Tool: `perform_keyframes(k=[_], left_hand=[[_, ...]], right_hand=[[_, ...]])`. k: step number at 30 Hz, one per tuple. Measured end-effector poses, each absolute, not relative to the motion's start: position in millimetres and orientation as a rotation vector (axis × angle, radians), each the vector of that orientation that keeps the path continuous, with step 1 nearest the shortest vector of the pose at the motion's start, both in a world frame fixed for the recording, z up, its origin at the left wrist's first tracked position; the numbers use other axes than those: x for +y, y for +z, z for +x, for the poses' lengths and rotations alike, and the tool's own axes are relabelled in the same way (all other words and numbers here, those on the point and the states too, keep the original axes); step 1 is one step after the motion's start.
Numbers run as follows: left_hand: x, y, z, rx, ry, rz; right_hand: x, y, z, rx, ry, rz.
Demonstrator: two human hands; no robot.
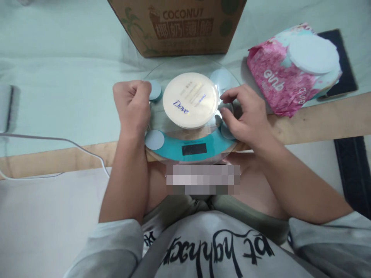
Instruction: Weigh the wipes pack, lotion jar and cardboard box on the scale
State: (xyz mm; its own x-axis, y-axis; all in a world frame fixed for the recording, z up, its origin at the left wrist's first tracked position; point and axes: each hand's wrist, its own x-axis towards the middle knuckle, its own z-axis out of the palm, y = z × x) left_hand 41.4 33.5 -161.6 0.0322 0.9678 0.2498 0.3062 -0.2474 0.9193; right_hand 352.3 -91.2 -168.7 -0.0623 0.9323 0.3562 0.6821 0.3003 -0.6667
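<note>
A round cream-coloured Dove jar (191,101), lid up, rests on a round glass scale (191,63) with a teal front band and a blank dark display (194,149). My left hand (133,102) is closed in a fist at the left side of the scale, beside one of its round grey-blue feet; nothing shows in it. At the jar's right side is my right hand (246,110), over the scale's right edge. Its thumb and forefinger are bent and apart, with the fingertips close to the jar; contact cannot be made out. The other fingers are partly hidden.
Behind the scale stands a cardboard box (185,31) marked COCONUT. To the right, a pink wipes pack (275,77) lies partly over a dark flat object (342,61). A white cable (72,143) crosses the wooden edge (319,119) at left. A grey object (5,108) sits far left.
</note>
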Motion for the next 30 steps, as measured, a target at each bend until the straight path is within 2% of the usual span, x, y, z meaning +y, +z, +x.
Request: perform_keyframes(k=[11,15,22,26,30], left_hand=[[37.5,-158.4,40.7,1.266,1.209,1.709],[33.2,-143.6,38.1,1.087,1.272,1.889],[-8.4,-106.9,61.1,0.919,0.704,2.176],[-0.7,-118.1,63.6,0.875,0.896,2.202],[65.5,-150.1,20.1,1.089,1.103,2.054]], right_hand=[[-90.9,-174.2,354.5,-1.812,0.412,-1.455],[-90.4,-173.2,355.6,-1.822,0.415,-1.438],[-90.0,-170.2,357.3,-1.850,0.408,-1.432],[-90.7,-169.2,356.8,-1.856,0.397,-1.432],[-90.9,-169.3,356.0,-1.852,0.400,-1.428]])
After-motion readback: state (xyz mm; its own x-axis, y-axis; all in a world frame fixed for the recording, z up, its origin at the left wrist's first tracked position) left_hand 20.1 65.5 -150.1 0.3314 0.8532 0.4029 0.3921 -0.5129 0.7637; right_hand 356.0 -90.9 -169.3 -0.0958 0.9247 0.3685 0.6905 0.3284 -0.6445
